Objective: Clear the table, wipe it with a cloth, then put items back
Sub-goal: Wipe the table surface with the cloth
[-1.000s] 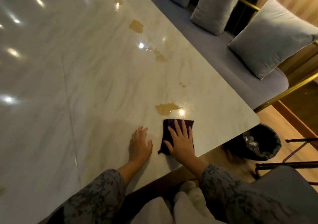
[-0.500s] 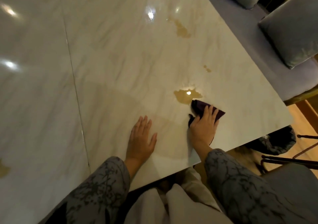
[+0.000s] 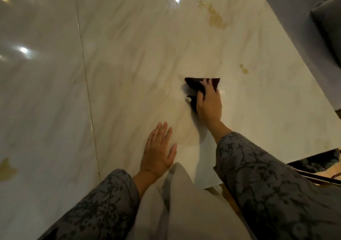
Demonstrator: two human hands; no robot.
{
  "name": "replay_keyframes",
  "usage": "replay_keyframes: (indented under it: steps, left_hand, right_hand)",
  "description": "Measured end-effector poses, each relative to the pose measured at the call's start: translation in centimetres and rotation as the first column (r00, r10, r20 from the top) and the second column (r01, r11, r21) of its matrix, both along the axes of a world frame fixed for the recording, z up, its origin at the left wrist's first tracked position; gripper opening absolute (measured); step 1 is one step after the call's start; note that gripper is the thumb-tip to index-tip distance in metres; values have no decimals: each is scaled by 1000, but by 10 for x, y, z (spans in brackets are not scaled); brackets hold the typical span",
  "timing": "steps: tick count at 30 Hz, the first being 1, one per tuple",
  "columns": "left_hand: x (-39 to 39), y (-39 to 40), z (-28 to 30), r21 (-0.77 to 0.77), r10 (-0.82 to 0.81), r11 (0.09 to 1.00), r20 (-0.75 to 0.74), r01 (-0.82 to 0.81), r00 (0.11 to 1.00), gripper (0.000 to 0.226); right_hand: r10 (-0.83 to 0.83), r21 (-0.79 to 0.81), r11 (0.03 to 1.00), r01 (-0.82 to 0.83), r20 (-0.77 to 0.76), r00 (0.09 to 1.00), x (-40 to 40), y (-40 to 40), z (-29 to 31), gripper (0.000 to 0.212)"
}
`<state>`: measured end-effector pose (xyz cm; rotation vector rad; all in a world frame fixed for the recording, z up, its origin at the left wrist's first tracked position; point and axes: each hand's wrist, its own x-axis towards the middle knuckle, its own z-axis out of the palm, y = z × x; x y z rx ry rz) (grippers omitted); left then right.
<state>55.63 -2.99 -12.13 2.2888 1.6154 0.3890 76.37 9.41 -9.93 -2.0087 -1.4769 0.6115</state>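
Note:
A glossy white marble table (image 3: pixel 129 64) fills the view. My right hand (image 3: pixel 209 104) presses a dark purple cloth (image 3: pixel 193 83) flat against the tabletop, fingers spread over it, right of centre. My left hand (image 3: pixel 159 151) lies flat and open on the table near the front edge, to the lower left of the cloth, holding nothing. Brown spill stains lie beyond the cloth: a small one (image 3: pixel 244 70) to its right and a longer one (image 3: pixel 215 17) farther back. Another stain (image 3: pixel 6 169) sits at the far left.
A seam (image 3: pixel 86 92) runs down the tabletop left of my hands. A grey cushioned bench (image 3: pixel 304 27) lines the table's right side, with a cushion (image 3: pixel 328 22) on it. The wooden floor and a dark bin (image 3: pixel 317 162) show past the front right corner.
My right hand has pushed the cloth forward over the large brown stain, which no longer shows. My left hand has stayed flat on the table. The view has tilted further down.

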Motion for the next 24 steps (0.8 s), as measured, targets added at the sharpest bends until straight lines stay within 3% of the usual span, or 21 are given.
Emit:
replay_keyframes:
  steps: [2, 5, 8, 11, 14, 18, 20, 24]
  left_hand:
    - [-1, 0, 0, 3, -1, 1000, -16, 1, 1000, 56]
    - [-1, 0, 0, 4, 6, 1000, -40, -6, 999, 56]
    - [-1, 0, 1, 8, 13, 1000, -23, -13, 1000, 56]
    - [-1, 0, 0, 6, 14, 1000, -4, -14, 1000, 56]
    - [-1, 0, -1, 17, 13, 1000, 5, -13, 1000, 57]
    - [0, 0, -1, 22, 9, 1000, 22, -9, 1000, 53]
    - [0, 0, -1, 13, 17, 1000, 50, -17, 999, 49]
    - [-1, 1, -1, -4, 15, 1000, 83, -15, 996, 52]
  right_hand:
    - [251, -67, 968, -242, 246, 936, -10, -12, -4, 57]
    - [387, -156, 922, -355, 384, 838, -6, -39, -11, 63]
    - [318, -141, 948, -285, 454, 832, 17, -61, -14, 64]
    - [97, -150, 988, -24, 506, 857, 49, -68, -13, 64]
    - [-61, -182, 965, 189, 544, 837, 73, -71, -13, 65]
    - [-161, -241, 912, 332, 535, 829, 68, -58, -12, 69]
    - [-107, -269, 919, 290, 535, 838, 51, -56, -9, 69]
    - [149, -268, 963, -13, 494, 857, 6, -84, -7, 66]
